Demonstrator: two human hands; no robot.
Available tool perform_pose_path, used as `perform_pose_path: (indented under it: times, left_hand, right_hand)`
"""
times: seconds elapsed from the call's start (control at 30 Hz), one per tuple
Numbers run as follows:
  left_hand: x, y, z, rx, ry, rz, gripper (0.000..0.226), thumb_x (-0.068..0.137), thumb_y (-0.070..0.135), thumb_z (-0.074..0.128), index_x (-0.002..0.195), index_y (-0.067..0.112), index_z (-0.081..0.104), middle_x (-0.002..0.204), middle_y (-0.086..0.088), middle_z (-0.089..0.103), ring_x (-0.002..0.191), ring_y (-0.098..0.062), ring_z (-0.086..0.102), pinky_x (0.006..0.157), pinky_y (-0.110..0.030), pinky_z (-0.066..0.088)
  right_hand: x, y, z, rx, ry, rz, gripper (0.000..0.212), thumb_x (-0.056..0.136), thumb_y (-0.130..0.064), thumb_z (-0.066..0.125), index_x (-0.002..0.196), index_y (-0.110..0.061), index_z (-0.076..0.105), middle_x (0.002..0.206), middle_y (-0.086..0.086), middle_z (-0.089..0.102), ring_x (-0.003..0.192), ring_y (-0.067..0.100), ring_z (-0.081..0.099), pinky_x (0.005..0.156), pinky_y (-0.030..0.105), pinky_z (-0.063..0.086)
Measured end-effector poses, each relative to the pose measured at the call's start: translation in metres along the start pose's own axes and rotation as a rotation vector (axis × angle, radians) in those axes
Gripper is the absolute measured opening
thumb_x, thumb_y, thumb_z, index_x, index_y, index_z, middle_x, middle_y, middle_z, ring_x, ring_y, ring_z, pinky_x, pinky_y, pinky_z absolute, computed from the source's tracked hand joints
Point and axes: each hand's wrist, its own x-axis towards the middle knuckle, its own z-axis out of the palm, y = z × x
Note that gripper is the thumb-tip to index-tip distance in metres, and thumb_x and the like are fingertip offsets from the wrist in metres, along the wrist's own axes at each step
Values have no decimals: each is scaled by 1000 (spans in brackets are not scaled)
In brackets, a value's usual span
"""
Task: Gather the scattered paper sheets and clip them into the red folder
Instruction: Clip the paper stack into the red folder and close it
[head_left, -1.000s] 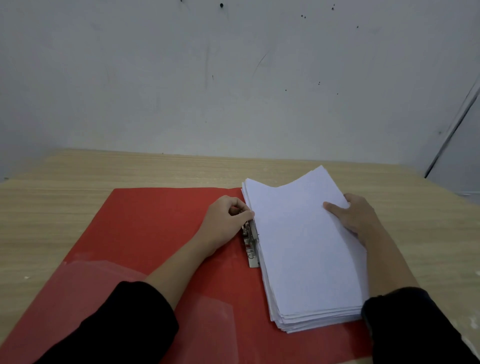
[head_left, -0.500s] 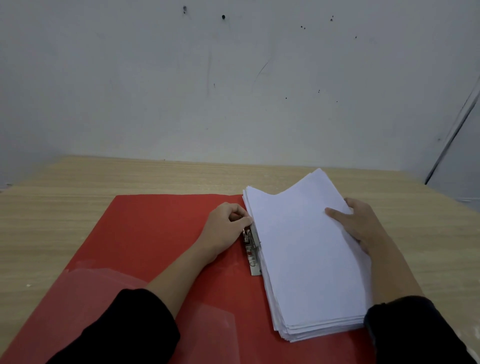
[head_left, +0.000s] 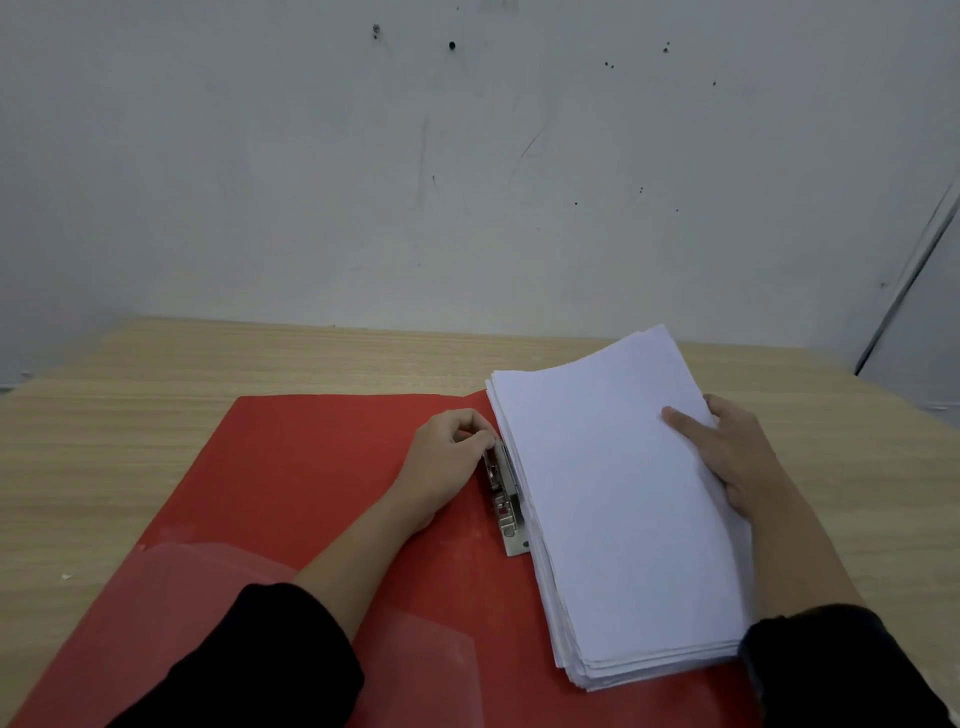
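- Head view: one red folder (head_left: 311, 467) lies open and flat on one pale wooden table (head_left: 130, 415), its inner faces up.
- One metal clip (head_left: 506, 512) sits along the folder's spine, running away from the camera.
- One stack (head_left: 613, 509) of white sheets lies on the folder's right half, its left edge right against the clip. How many sheets are in it cannot be counted. Several edges are fanned at the near end.
- The stack's far right corner is raised off the folder, and the near end lies flat.
- Two hands are in view.
- The left hand (head_left: 441, 462) rests on the folder just left of the clip, with its fingers curled and pinched together on the clip's far end.
- The right hand (head_left: 737, 457) grips the stack's right edge. Its thumb (head_left: 685, 423) lies on the top sheet and its fingers wrap under the edge, mostly hidden.
- Two black sleeves (head_left: 249, 660) cover the forearms at the near edge of the view.
- A clear pocket (head_left: 156, 613) covers the near part of the folder's left half. Whether it is one piece or two cannot be told.
- One grey-white wall (head_left: 467, 182) with scattered dark specks stands behind the table.
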Motion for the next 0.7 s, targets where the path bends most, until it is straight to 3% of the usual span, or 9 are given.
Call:
perform_pose_path:
  times: [0.13,0.3,0.47,0.53,0.7]
  left_hand:
    - [0,1,0,13,9,-1,13,82,15,59,72,16,67,71,10,66,65,1,56,56,-7,38]
    - [-3,2,3,64,1,28,11,84,12,58,77,10,67,69,5,64,54,5,51,50,-3,35]
    - [-4,6,4,81,-42,-2,12,87,12,56,83,8,66,79,-10,66,67,-11,51,61,-16,39]
    - [-2,7,4,110,-70,-29,13,88,13,54,84,10,66,87,-13,68,72,-13,52,66,-23,40]
    - [2,11,6,138,-124,-81,16,90,15,48,89,10,63,90,-3,64,76,-12,53,65,-23,40]
  right_hand:
    - [-4,-3,-1,1,-2,-45,9,83,-18,71,89,-19,65,91,0,70,74,16,66,63,29,52]
    - [-4,-1,-2,-176,6,-51,19,84,-24,70,102,-18,66,101,4,69,90,28,66,83,42,54]
    - [-5,-7,-4,-394,36,-52,20,81,-33,70,98,-23,67,93,-1,69,83,22,63,65,29,44]
    - [-6,-7,-3,-457,21,-55,18,81,-31,69,97,-23,65,92,-1,68,84,22,63,65,30,43]
    - [-6,-5,2,-496,8,10,21,83,-25,67,102,-17,67,99,4,67,87,25,60,68,30,40]
